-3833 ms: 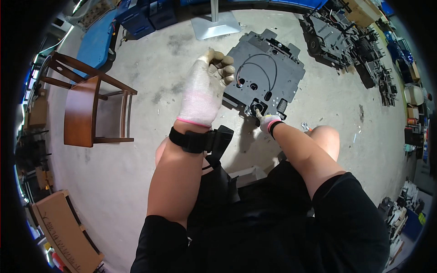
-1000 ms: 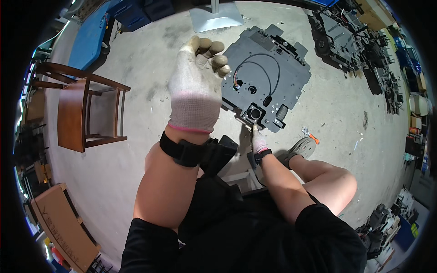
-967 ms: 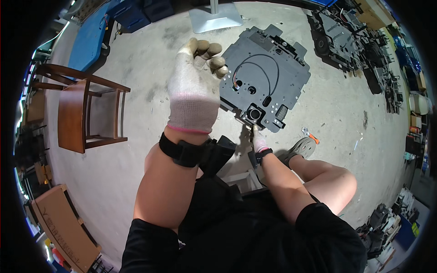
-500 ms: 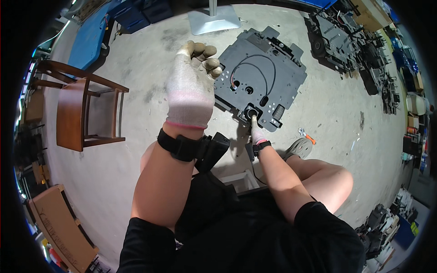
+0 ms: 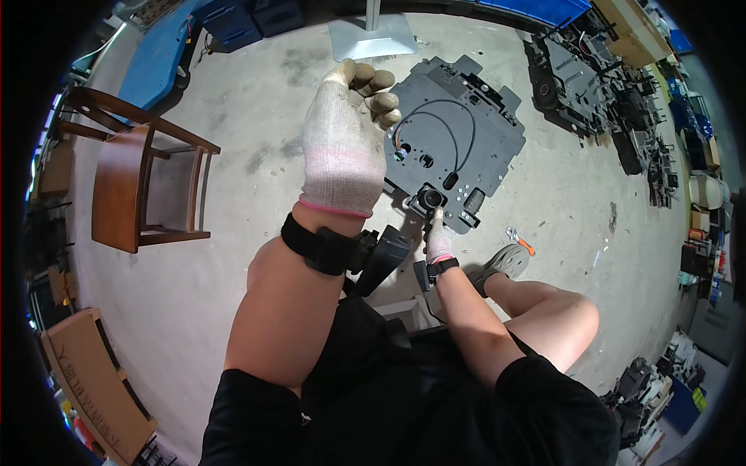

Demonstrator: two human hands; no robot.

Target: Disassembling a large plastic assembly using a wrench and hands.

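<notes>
My left hand (image 5: 353, 128), in a white glove with brown-coated fingers, is raised close in front of me. Its fingers are loosely bent and apart, with nothing seen in them. My right hand (image 5: 438, 237), gloved as well, is closed around a black round-ended thing (image 5: 430, 199) at the near edge of a flat dark grey machine panel (image 5: 486, 144); its kind cannot be told. A black cable (image 5: 472, 128) curves across the panel, which has several holes. Part of the panel is hidden behind my left hand.
An orange-handled tool (image 5: 523, 241) lies by my shoe (image 5: 509, 262). Dark machine parts (image 5: 571, 89) are on the floor at the far right. Left are a wooden chair (image 5: 120, 190) and a blue board (image 5: 158, 66); ahead stands a metal stand base (image 5: 373, 37).
My left hand has shifted slightly to the right in view, covering more of the panel's left side. The right hand stays at the round-ended thing, its thumb a little nearer me.
</notes>
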